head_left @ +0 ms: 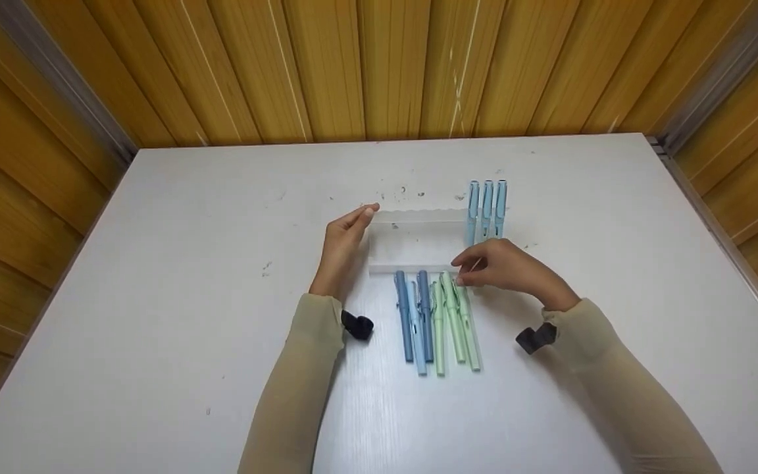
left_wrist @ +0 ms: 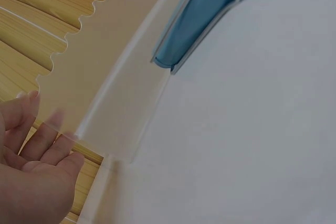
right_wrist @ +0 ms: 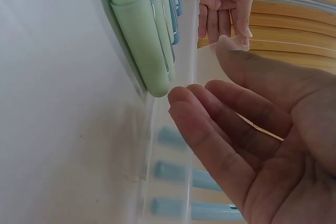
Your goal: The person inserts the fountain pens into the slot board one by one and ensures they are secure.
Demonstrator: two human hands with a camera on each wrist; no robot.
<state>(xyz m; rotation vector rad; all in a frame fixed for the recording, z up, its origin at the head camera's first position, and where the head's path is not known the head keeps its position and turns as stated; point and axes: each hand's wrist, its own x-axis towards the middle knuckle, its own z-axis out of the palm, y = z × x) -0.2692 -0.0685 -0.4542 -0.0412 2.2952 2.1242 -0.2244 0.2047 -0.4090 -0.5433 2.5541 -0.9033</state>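
Note:
A clear plastic pen rack with a scalloped edge (head_left: 418, 216) stands mid-table. My left hand (head_left: 346, 247) pinches its back left corner; in the left wrist view, the thumb and fingers of this hand (left_wrist: 39, 171) meet at the rack's corner (left_wrist: 105, 66). My right hand (head_left: 504, 263) hovers at the rack's front right corner, fingers loosely bent, with nothing between them in the right wrist view. Close to its fingertips is the capped end of a green pen (right_wrist: 134, 40). Several green and blue pens (head_left: 425, 316) lie in a row before the rack.
Three light blue pens (head_left: 487, 204) lie side by side at the rack's right end, partly behind my right hand. The white table (head_left: 188, 296) is bounded by a yellow wood-patterned wall (head_left: 392, 72) at the back and more panels at both sides.

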